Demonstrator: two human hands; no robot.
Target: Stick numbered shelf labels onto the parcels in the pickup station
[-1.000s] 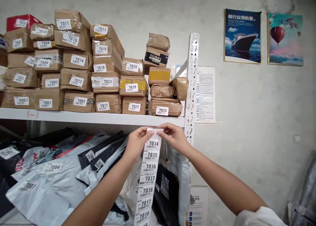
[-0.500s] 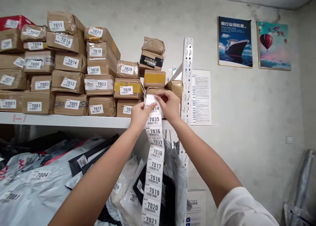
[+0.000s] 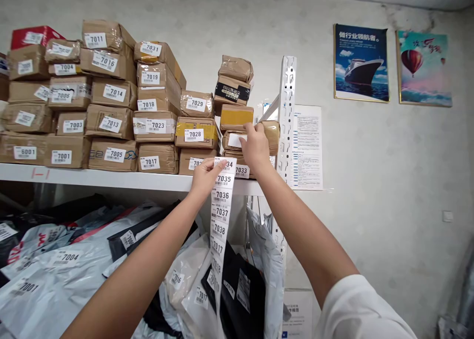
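My left hand (image 3: 205,178) pinches the top of a long strip of white numbered barcode labels (image 3: 221,197) between thumb and fingers. The strip hangs down in front of the shelf edge, its lower end curling out of clear view. My right hand (image 3: 256,144) is raised at a brown parcel (image 3: 226,146) on the shelf. Its thumb and index finger are apart, the thumb at the right end of a white label (image 3: 235,140) on that parcel's face. No print can be made out on this label. Below it sits a parcel labelled 7033 (image 3: 242,171).
Stacked, labelled cardboard parcels (image 3: 111,93) fill the white shelf (image 3: 111,178) to the left. Plastic mailing bags (image 3: 70,275) lie piled underneath. A perforated white upright post (image 3: 288,97) stands right of my right hand. Posters (image 3: 361,62) hang on the wall.
My right hand has left the top of the label strip and moved up and right to the parcel face. My left hand has lowered slightly with the strip. A white label now shows on the parcel.
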